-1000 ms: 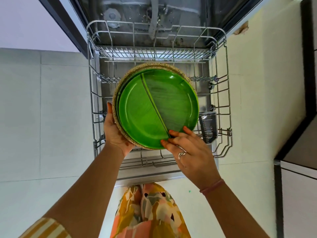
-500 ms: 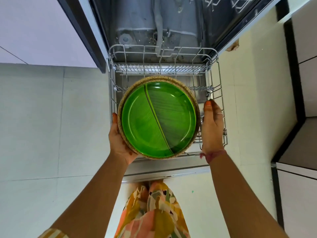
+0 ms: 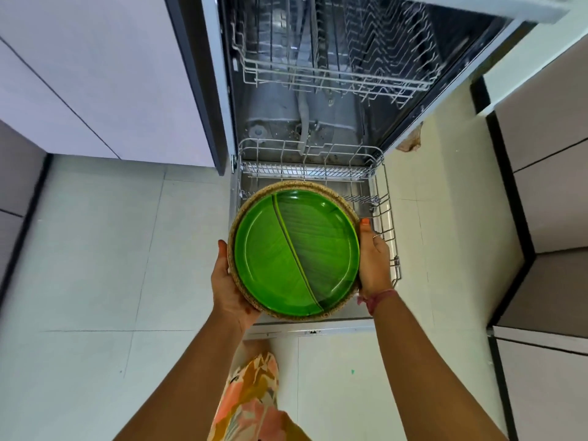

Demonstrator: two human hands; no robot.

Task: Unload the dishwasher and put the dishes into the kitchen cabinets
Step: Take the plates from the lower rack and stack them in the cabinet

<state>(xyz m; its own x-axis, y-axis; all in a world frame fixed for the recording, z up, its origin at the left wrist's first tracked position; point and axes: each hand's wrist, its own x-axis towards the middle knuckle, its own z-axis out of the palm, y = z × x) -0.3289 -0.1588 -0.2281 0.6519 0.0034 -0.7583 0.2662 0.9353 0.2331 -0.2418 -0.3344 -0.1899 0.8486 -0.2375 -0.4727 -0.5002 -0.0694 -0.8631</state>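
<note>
Head view: our left hand at nine o'clock and right hand at three grip the green plate stack over the lower rack.

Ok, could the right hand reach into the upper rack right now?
Probably not: the right hand and the left hand both grip the plate stack, though the upper rack looks unobstructed.

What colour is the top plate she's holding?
Bright green, with a banana-leaf pattern, on the top plate; head view.
</note>
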